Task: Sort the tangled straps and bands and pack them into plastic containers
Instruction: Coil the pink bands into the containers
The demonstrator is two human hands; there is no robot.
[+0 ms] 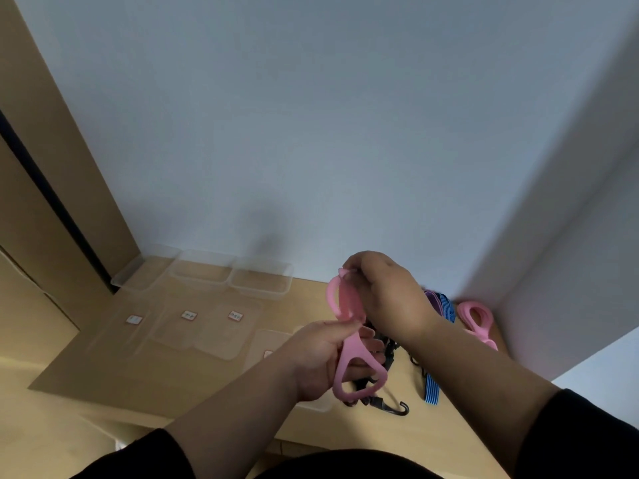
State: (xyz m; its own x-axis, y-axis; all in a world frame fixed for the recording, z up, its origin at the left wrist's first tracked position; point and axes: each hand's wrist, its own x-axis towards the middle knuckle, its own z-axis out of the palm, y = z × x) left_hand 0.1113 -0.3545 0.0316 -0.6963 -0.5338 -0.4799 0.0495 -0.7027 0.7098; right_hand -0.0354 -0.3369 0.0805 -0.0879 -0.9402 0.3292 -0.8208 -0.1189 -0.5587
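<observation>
Both hands hold one pink rubber strap (pixel 347 305) above the wooden table (pixel 207 402). My left hand (pixel 321 361) grips its lower loop, and my right hand (pixel 387 292) pinches its upper end. Below the hands lies a tangle of black cords (pixel 387 354) with a black hook (pixel 397 407). A blue striped band (pixel 431 390) runs out of the pile, a purple band (pixel 434 300) shows behind my right wrist, and another pink strap (pixel 479 319) lies at the far right. Three clear plastic containers (pixel 259 281) stand along the wall.
Labelled clear lids (pixel 214 333) lie flat in front of the containers, and another clear lid (pixel 269 344) sits partly under my left hand. A brown cabinet side (pixel 52 167) rises at the left. A grey wall corner (pixel 553 271) closes in on the right.
</observation>
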